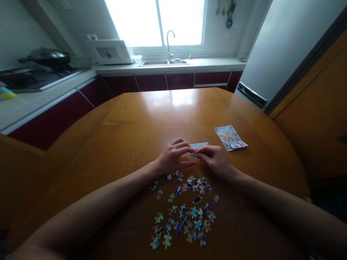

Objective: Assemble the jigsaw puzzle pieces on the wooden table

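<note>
A partly assembled jigsaw puzzle (200, 145) lies flat on the wooden table, its near side largely covered by both hands. My left hand (175, 154) rests over its left side, fingers stretched out and thumb apart. From the right, my right hand (215, 160) pinches a small puzzle piece at the puzzle's near edge, thumb against fingertips; the piece is mostly hidden. Closer to me, loose puzzle pieces (197, 224) are spread between my forearms, with a smaller scatter of pieces (193, 182) just below the hands.
A printed picture sheet (231, 138) lies right of the puzzle on the wooden table (130, 122). Beyond the table are a counter with a sink (154, 63) and a microwave (110, 51). A stove with a pan (48, 57) stands left, a fridge (287, 47) right.
</note>
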`<act>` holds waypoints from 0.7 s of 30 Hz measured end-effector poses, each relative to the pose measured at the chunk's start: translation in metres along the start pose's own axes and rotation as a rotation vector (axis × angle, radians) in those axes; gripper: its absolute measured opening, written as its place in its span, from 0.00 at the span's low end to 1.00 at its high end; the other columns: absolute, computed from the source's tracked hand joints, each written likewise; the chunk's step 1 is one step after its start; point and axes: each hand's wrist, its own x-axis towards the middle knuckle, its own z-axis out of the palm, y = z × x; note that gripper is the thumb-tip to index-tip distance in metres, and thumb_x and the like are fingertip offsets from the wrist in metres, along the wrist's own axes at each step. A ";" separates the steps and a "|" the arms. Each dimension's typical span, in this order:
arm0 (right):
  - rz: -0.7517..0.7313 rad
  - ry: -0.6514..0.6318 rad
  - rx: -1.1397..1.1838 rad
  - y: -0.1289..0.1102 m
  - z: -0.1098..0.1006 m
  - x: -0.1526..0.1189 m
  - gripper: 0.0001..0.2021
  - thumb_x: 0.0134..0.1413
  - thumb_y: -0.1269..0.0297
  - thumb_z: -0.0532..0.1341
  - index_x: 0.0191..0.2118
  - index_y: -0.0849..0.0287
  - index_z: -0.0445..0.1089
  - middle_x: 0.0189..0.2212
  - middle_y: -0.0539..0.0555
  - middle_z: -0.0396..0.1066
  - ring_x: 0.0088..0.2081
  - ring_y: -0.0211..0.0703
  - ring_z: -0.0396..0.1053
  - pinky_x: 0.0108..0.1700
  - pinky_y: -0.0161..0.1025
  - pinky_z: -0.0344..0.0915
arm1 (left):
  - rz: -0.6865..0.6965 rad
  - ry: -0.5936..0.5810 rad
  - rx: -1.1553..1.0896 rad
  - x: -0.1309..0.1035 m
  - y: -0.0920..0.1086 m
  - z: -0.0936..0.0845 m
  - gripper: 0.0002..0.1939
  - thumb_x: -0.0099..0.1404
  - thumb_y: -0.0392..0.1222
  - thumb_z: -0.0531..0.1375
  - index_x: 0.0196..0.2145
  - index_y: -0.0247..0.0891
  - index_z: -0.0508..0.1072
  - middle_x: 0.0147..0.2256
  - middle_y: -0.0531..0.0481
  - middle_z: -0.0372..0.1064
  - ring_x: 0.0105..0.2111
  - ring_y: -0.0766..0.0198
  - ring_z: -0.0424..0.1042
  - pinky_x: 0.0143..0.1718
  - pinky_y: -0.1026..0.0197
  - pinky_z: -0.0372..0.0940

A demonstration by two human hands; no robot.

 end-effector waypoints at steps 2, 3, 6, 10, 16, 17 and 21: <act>0.001 -0.012 0.016 0.000 0.001 -0.001 0.04 0.56 0.68 0.65 0.35 0.57 0.78 0.33 0.53 0.80 0.35 0.44 0.75 0.41 0.43 0.71 | 0.002 0.019 0.000 0.000 0.001 0.001 0.10 0.67 0.47 0.65 0.43 0.41 0.77 0.37 0.49 0.76 0.38 0.61 0.68 0.42 0.57 0.67; 0.003 -0.017 0.025 0.001 0.002 -0.001 0.04 0.56 0.68 0.65 0.35 0.57 0.78 0.33 0.53 0.79 0.35 0.44 0.75 0.40 0.43 0.71 | 0.002 0.028 -0.002 0.000 0.001 0.001 0.08 0.67 0.45 0.65 0.42 0.41 0.77 0.36 0.50 0.76 0.38 0.61 0.68 0.41 0.57 0.67; 0.025 -0.011 0.066 0.003 0.003 -0.002 0.05 0.58 0.66 0.64 0.38 0.57 0.77 0.32 0.53 0.78 0.33 0.43 0.74 0.38 0.42 0.71 | 0.008 0.040 -0.004 -0.001 -0.001 0.001 0.06 0.67 0.45 0.66 0.39 0.41 0.78 0.34 0.50 0.76 0.36 0.62 0.68 0.40 0.58 0.66; 0.010 0.129 0.027 0.005 -0.007 0.004 0.07 0.61 0.63 0.61 0.39 0.58 0.76 0.30 0.54 0.77 0.32 0.42 0.74 0.36 0.42 0.70 | 0.004 0.065 0.002 0.000 -0.003 0.000 0.08 0.66 0.47 0.66 0.37 0.40 0.77 0.33 0.51 0.76 0.36 0.62 0.68 0.40 0.58 0.66; -0.065 0.371 -0.141 0.007 -0.028 0.015 0.07 0.61 0.65 0.60 0.39 0.59 0.76 0.34 0.56 0.78 0.37 0.46 0.75 0.36 0.42 0.69 | 0.000 0.111 -0.003 0.001 -0.008 0.001 0.09 0.66 0.47 0.67 0.35 0.40 0.77 0.32 0.51 0.76 0.34 0.63 0.69 0.39 0.59 0.66; -0.073 0.374 -0.161 0.007 -0.029 0.015 0.07 0.61 0.65 0.60 0.39 0.59 0.76 0.34 0.56 0.78 0.37 0.46 0.75 0.36 0.42 0.69 | -0.001 0.117 -0.003 0.001 -0.008 0.001 0.09 0.65 0.47 0.67 0.35 0.39 0.77 0.32 0.51 0.76 0.34 0.63 0.69 0.39 0.59 0.66; -0.124 0.321 -0.225 0.009 -0.025 0.013 0.06 0.61 0.67 0.60 0.39 0.58 0.76 0.35 0.55 0.78 0.37 0.45 0.74 0.36 0.41 0.68 | -0.006 0.122 -0.002 0.000 -0.010 0.002 0.10 0.65 0.49 0.67 0.35 0.40 0.77 0.32 0.50 0.76 0.34 0.63 0.69 0.38 0.59 0.66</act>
